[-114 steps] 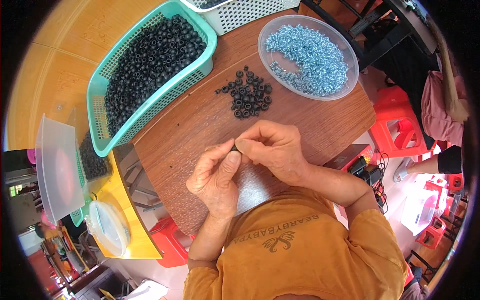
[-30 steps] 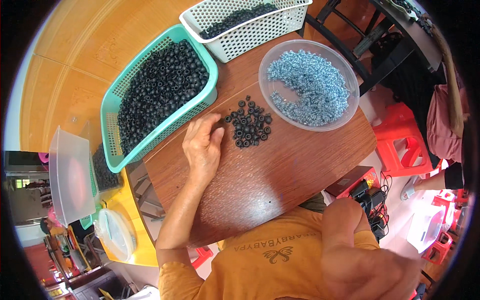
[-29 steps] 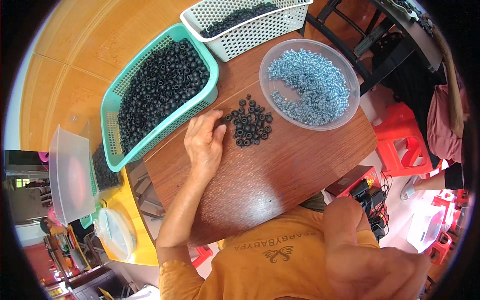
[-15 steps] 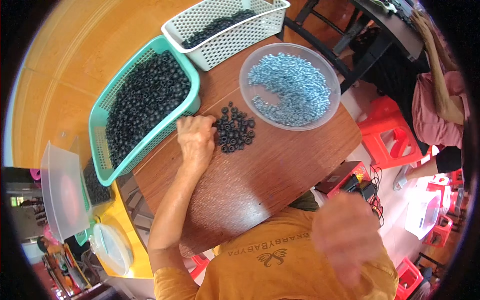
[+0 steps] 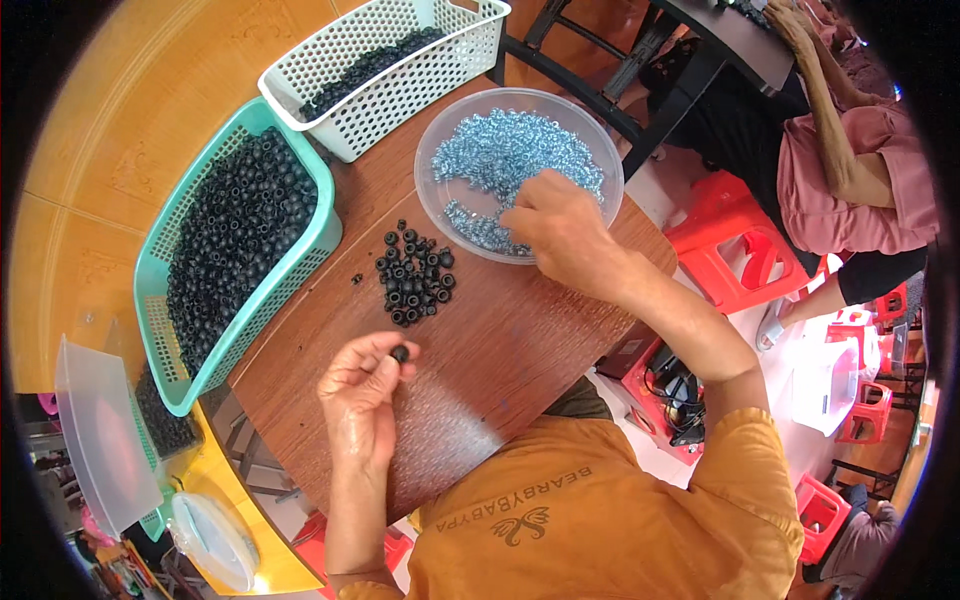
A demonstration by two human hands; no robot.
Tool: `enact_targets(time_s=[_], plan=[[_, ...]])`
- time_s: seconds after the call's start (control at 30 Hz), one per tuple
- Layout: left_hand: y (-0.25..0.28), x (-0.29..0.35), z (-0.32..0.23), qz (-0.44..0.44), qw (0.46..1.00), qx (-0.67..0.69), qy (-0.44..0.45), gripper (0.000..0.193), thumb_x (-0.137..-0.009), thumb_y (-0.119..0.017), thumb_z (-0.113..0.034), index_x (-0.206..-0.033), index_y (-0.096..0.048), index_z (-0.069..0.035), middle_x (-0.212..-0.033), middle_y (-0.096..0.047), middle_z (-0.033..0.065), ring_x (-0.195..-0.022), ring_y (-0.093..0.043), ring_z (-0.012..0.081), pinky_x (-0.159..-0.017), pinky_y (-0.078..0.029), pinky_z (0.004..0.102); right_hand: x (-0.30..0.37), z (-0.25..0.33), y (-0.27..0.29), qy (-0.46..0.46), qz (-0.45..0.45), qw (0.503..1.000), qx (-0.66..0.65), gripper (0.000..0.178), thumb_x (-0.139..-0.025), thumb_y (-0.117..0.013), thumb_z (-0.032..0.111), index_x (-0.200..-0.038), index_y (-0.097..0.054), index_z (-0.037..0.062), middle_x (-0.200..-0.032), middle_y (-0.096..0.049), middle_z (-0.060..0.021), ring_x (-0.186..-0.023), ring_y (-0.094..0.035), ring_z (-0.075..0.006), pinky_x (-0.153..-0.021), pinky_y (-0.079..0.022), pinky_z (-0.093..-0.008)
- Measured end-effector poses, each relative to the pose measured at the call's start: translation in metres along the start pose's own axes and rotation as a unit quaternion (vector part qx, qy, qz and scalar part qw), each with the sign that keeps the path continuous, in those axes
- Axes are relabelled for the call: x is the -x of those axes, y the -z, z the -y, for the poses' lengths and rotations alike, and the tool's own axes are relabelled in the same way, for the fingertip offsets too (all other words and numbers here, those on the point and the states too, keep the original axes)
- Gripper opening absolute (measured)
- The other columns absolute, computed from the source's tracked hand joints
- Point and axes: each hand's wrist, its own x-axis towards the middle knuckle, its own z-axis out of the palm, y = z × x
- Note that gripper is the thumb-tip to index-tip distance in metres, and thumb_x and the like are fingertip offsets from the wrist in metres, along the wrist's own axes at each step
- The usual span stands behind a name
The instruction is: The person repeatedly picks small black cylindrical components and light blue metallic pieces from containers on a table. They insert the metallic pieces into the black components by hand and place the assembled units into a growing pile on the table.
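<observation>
My left hand (image 5: pixel 362 395) pinches a small round black piece (image 5: pixel 400 354) between thumb and fingers, above the near left of the wooden table. Just beyond it lies a loose pile of similar black pieces (image 5: pixel 412 280), several with a hole in the middle. My right hand (image 5: pixel 565 228) reaches over the near rim of a clear round bowl (image 5: pixel 428 207), its fingers drawn together at the small shiny bluish metal parts (image 5: pixel 520 145) inside. Whatever those fingertips hold is hidden.
A green basket (image 5: pixel 327 215) full of black pieces stands on the left, and a white perforated basket (image 5: pixel 400 105) holds more at the back. Red stools (image 5: pixel 735 245) are to the right of the table. Another person's arm (image 5: pixel 835 130) shows at the far right.
My left hand has left the side of the pile, come nearer and now holds a black piece. From the near right, my right hand has moved forward into the bowl. The whole view has shifted.
</observation>
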Motion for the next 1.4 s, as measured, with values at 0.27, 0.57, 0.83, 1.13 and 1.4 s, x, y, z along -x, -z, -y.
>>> enact_targets(time_s=[0.27, 0.57, 0.83, 1.13, 1.4], plan=[[-0.003, 0.013, 0.013, -0.009, 0.997, 0.043, 0.059, 0.017, -0.08, -0.061, 0.002, -0.097, -0.061, 0.006, -0.089, -0.064, 0.0141, -0.083, -0.062, 0.0206, -0.07, -0.05, 0.0269, -0.011, -0.004, -0.014, 0.038, 0.095, 0.992, 0.073, 0.009, -0.058, -0.06, -0.001, -0.066, -0.057, 0.0037, -0.076, -0.05, -0.0102, -0.077, -0.05, -0.0299, -0.065, -0.042, -0.0397], [0.002, 0.017, 0.018, 0.001, 0.994, 0.074, 0.077, 0.018, -0.08, -0.061, 0.004, -0.098, -0.061, 0.006, -0.092, -0.064, 0.013, -0.086, -0.062, 0.0216, -0.07, -0.051, 0.0275, -0.009, -0.004, -0.009, -0.018, 0.092, 0.996, 0.01, 0.011, -0.057, -0.063, -0.004, -0.065, -0.058, 0.0014, -0.075, -0.055, -0.0128, -0.078, -0.053, -0.031, -0.066, -0.043, -0.04], [-0.003, 0.021, 0.021, -0.005, 0.994, 0.078, 0.071, 0.018, -0.081, -0.06, 0.0, -0.098, -0.059, 0.008, -0.089, -0.063, 0.0169, -0.082, -0.061, 0.0212, -0.067, -0.048, 0.0285, -0.006, -0.005, 0.002, -0.043, 0.066, 0.997, -0.028, 0.009, -0.065, -0.066, 0.0, -0.069, -0.058, 0.001, -0.074, -0.056, -0.012, -0.076, -0.053, -0.0308, -0.064, -0.042, -0.0414], [-0.008, 0.024, 0.028, 0.002, 0.994, 0.08, 0.077, 0.019, -0.081, -0.061, 0.0, -0.099, -0.059, 0.007, -0.089, -0.063, 0.017, -0.079, -0.06, 0.0206, -0.067, -0.048, 0.0284, -0.02, 0.002, -0.004, -0.061, 0.079, 0.992, -0.074, 0.011, -0.068, -0.067, 0.004, -0.076, -0.06, 0.0004, -0.075, -0.058, -0.0123, -0.08, -0.055, -0.0304, -0.068, -0.043, -0.0382], [-0.009, 0.022, 0.032, 0.007, 0.994, 0.08, 0.08, 0.019, -0.081, -0.061, 0.0, -0.098, -0.059, 0.007, -0.089, -0.064, 0.0172, -0.077, -0.06, 0.0199, -0.067, -0.048, 0.0281, -0.021, -0.002, -0.004, -0.074, 0.075, 0.984, -0.145, 0.012, -0.072, -0.065, 0.002, -0.083, -0.063, 0.0007, -0.081, -0.06, -0.012, -0.083, -0.056, -0.0287, -0.072, -0.043, -0.0381]])
